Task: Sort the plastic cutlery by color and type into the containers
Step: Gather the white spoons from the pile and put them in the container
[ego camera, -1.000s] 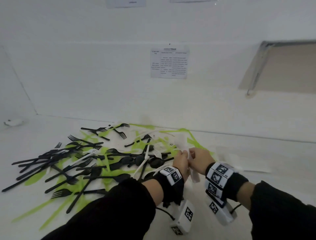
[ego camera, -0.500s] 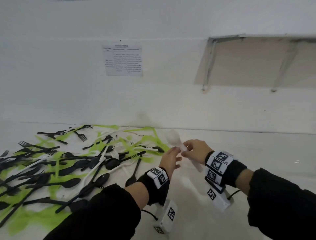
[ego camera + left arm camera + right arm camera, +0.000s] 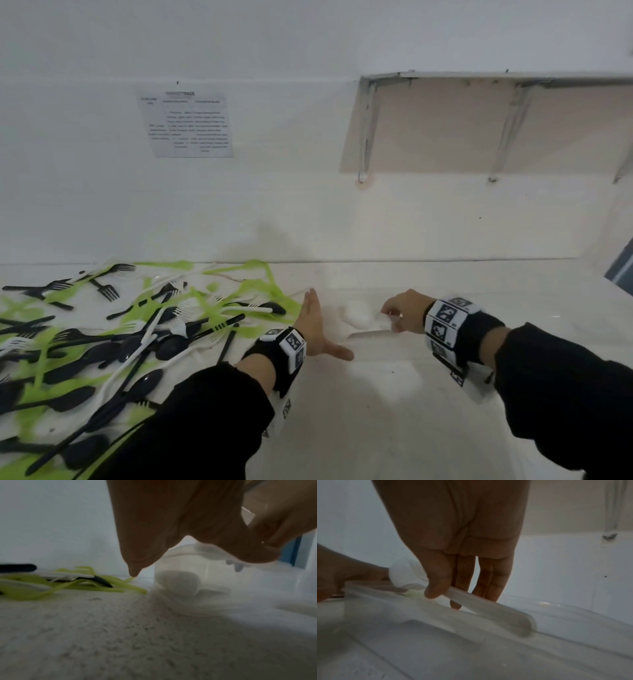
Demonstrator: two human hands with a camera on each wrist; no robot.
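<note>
The left hand (image 3: 313, 329) lies flat and open with straight fingers on the speckled white bench (image 3: 359, 428), holding nothing. Just beside it, the right hand (image 3: 404, 313) pinches the smooth handle of a white spoon (image 3: 358, 313), its rounded bowl over the clear tub (image 3: 197, 582) rim. Beyond the left hand sprawls the pile (image 3: 120, 335) of black, white and green cutlery; bare bench lies past the right.

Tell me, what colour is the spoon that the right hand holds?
White. The spoon shows best in the right wrist view, its handle pinched by the right hand.
</note>
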